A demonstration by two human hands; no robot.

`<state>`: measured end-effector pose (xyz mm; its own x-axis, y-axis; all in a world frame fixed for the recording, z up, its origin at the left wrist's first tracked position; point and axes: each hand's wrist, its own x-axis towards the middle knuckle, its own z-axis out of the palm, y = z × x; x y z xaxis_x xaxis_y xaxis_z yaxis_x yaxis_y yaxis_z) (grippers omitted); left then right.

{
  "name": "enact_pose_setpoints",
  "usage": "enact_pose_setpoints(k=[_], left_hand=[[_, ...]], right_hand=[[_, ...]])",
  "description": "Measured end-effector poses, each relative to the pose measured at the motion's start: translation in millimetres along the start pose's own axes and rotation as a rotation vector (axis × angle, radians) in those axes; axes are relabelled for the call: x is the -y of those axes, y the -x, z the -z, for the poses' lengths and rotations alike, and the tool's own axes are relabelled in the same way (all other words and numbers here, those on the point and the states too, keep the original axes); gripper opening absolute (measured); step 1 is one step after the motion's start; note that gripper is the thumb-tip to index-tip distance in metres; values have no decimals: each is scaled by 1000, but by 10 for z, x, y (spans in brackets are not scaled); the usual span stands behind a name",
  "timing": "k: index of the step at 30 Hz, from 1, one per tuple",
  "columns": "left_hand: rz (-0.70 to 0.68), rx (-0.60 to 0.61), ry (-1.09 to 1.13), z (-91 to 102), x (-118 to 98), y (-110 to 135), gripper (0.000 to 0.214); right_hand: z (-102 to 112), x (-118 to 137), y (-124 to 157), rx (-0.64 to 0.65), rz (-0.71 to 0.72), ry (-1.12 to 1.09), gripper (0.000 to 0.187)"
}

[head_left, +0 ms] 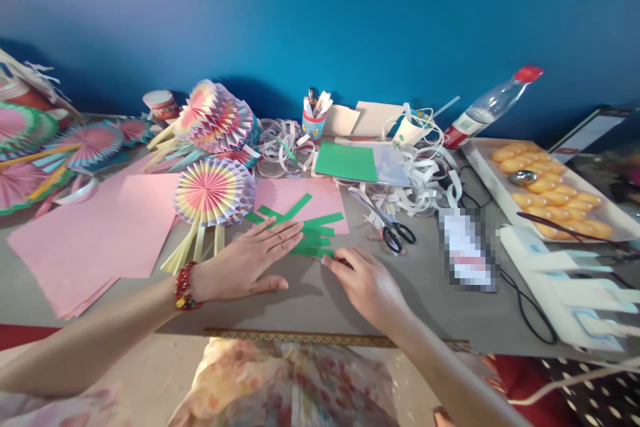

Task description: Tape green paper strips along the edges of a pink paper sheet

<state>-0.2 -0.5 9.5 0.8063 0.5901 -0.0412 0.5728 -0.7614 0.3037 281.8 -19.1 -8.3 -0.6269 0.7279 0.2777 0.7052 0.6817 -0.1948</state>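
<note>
My left hand (255, 257) lies flat with its fingers stretched over several green paper strips (320, 232). Its wrist wears a red bead bracelet (186, 288). At the near end of the strips, my right hand (363, 280) has its fingers curled, thumb and forefinger together at the tip of the lowest strip. Under the strips shows a pink paper sheet (327, 193). Just left of the strips sits a pleated paper rosette (214, 191) with pale yellow tails. Black-handled scissors (393, 230) rest to the right of my right hand.
Pink sheets (110, 233) and more rosettes (215, 117) cover the left. Behind are a green sheet (346, 160), curled white strips (425, 177) and a pen cup (313, 125). A tilted bottle (487, 110), a box of yellow-orange pieces (555, 180) and a white power strip (545, 287) stand right.
</note>
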Motion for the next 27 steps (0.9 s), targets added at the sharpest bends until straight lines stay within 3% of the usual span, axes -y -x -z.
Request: enact_pose_setpoints(k=[9,27], left_hand=[[-16,3,-4,-188,-50,132,90],[-19,6,17,-181,-45,133,91]], right_hand=[[13,-60,-17,45,17,-50,25],[24,-39,-35,55,19,-54,28]])
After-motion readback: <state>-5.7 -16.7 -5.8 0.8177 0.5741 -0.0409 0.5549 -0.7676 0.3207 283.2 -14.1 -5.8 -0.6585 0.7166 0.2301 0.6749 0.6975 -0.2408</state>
